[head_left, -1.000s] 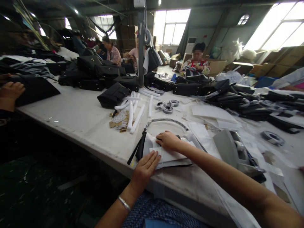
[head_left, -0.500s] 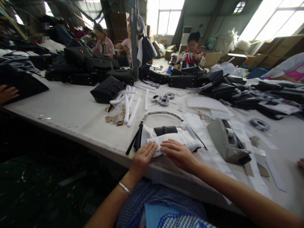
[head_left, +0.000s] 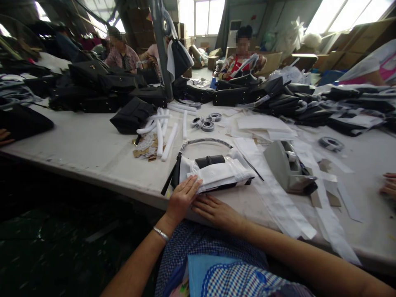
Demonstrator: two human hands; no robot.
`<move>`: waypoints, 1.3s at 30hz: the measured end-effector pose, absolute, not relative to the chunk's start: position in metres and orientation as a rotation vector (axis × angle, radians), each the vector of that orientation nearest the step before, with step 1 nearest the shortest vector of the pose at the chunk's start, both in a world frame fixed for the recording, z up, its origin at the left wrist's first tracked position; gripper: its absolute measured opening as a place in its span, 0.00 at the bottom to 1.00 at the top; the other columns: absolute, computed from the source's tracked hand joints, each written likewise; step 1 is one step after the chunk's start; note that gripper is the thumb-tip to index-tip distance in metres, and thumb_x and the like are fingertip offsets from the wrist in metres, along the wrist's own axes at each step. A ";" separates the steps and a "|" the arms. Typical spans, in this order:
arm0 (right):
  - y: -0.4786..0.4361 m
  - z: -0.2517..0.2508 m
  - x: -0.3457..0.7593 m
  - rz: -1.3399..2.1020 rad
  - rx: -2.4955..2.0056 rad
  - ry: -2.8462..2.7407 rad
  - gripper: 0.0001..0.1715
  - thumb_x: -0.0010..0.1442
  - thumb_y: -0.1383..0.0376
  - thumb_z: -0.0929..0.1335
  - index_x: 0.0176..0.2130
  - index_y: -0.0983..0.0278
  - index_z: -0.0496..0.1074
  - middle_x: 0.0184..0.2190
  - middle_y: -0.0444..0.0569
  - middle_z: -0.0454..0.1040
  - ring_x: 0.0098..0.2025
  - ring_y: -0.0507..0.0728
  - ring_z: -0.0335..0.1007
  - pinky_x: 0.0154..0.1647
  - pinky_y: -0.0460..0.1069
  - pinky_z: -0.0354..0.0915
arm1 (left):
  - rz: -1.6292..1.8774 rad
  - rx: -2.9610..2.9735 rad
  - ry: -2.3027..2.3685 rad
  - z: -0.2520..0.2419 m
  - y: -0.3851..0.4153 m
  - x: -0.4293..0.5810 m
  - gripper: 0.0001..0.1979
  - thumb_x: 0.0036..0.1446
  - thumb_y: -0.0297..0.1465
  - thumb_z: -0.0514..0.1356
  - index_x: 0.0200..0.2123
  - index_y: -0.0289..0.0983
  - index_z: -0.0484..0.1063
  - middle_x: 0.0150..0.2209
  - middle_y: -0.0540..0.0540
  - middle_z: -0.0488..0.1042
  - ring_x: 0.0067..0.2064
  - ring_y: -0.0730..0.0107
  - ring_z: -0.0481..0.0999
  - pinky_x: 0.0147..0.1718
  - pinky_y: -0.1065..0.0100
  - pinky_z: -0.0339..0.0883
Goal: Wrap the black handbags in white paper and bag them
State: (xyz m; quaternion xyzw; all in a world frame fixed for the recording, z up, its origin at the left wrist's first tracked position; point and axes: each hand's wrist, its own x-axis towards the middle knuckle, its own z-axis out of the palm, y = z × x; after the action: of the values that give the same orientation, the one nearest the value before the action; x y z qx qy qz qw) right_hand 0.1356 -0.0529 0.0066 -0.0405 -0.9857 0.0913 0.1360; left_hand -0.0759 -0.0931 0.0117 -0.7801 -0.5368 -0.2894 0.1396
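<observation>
A black handbag (head_left: pixel 175 175) lies near the table's front edge, its handle (head_left: pixel 206 141) wrapped and arched away from me. White wrapping paper (head_left: pixel 218 173) covers most of its body, and a black strap piece shows above the paper. My left hand (head_left: pixel 185 193) rests on the paper's left end with fingers laid out. Just in front of the bag, my right hand (head_left: pixel 216 212) lies flat at the table edge, fingers stretched to the left beside my left hand.
A grey tape dispenser (head_left: pixel 289 167) stands to the right among white paper strips (head_left: pixel 275 194). Beyond the bag are white foam tubes (head_left: pixel 169 142), wrapped rolls (head_left: pixel 208 126) and a black bag (head_left: pixel 133 115). Piled black bags and co-workers fill the far side; a co-worker's hand (head_left: pixel 389 185) shows at right.
My right hand has come off the paper and moved down and left to the table edge. My left hand stays on the paper. The view has shifted slightly.
</observation>
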 end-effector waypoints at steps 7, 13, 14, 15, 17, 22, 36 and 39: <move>-0.048 0.013 0.144 0.582 -0.443 -2.543 0.25 0.68 0.68 0.63 0.63 0.64 0.64 0.57 0.58 0.72 0.58 0.60 0.69 0.58 0.56 0.68 | -0.844 -2.269 -1.571 0.013 -0.092 -0.076 0.26 0.64 0.32 0.57 0.64 0.39 0.61 0.62 0.41 0.69 0.63 0.59 0.66 0.59 0.56 0.67; -0.045 0.017 0.147 0.671 -0.400 -2.516 0.25 0.66 0.71 0.62 0.61 0.65 0.66 0.56 0.59 0.72 0.58 0.61 0.68 0.58 0.56 0.67 | -0.844 -2.278 -1.586 0.013 -0.093 -0.076 0.26 0.64 0.32 0.58 0.64 0.39 0.60 0.62 0.41 0.68 0.64 0.59 0.66 0.60 0.56 0.66; -0.045 0.019 0.146 0.695 -0.359 -2.542 0.26 0.65 0.71 0.62 0.62 0.66 0.65 0.57 0.59 0.71 0.59 0.61 0.67 0.59 0.56 0.66 | -0.845 -2.278 -1.587 0.013 -0.093 -0.076 0.26 0.64 0.32 0.58 0.64 0.39 0.60 0.62 0.41 0.68 0.64 0.59 0.66 0.60 0.56 0.66; -0.045 0.022 0.146 0.723 -0.309 -2.579 0.29 0.64 0.71 0.63 0.63 0.66 0.63 0.58 0.60 0.70 0.60 0.61 0.65 0.61 0.57 0.64 | -0.847 -2.277 -1.587 0.013 -0.093 -0.076 0.26 0.64 0.32 0.58 0.64 0.39 0.61 0.62 0.41 0.68 0.64 0.59 0.66 0.60 0.56 0.66; -0.044 0.027 0.145 0.761 -0.187 -2.676 0.36 0.60 0.69 0.66 0.66 0.67 0.59 0.61 0.61 0.66 0.63 0.63 0.61 0.64 0.60 0.60 | -0.851 -2.278 -1.588 0.014 -0.093 -0.076 0.26 0.64 0.32 0.58 0.64 0.39 0.61 0.62 0.42 0.68 0.64 0.59 0.66 0.60 0.57 0.67; -0.045 0.025 0.145 0.613 -0.067 -2.890 0.47 0.54 0.71 0.68 0.69 0.69 0.52 0.67 0.62 0.56 0.69 0.65 0.49 0.69 0.63 0.50 | -0.849 -2.272 -1.590 0.014 -0.093 -0.076 0.25 0.63 0.31 0.59 0.63 0.39 0.62 0.62 0.42 0.69 0.64 0.61 0.66 0.60 0.58 0.67; -0.049 0.016 0.124 0.411 -0.128 -2.455 0.16 0.65 0.73 0.62 0.48 0.65 0.75 0.43 0.53 0.81 0.47 0.56 0.77 0.56 0.53 0.69 | -0.802 -2.263 -1.565 0.013 -0.092 -0.078 0.25 0.63 0.31 0.58 0.63 0.37 0.62 0.62 0.41 0.68 0.64 0.59 0.66 0.60 0.58 0.66; -0.055 0.019 0.128 0.490 -0.166 -2.459 0.17 0.65 0.73 0.61 0.48 0.64 0.74 0.43 0.53 0.81 0.47 0.55 0.77 0.55 0.51 0.70 | -0.802 -2.249 -1.531 0.012 -0.092 -0.078 0.25 0.64 0.32 0.58 0.63 0.37 0.63 0.62 0.40 0.69 0.64 0.59 0.66 0.59 0.57 0.67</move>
State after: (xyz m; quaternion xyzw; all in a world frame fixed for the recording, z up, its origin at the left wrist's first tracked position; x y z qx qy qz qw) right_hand 0.1280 -0.0548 0.0187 -0.0627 -0.9306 0.1854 0.3093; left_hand -0.0781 -0.0917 0.0124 -0.7837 -0.5335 -0.2794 0.1520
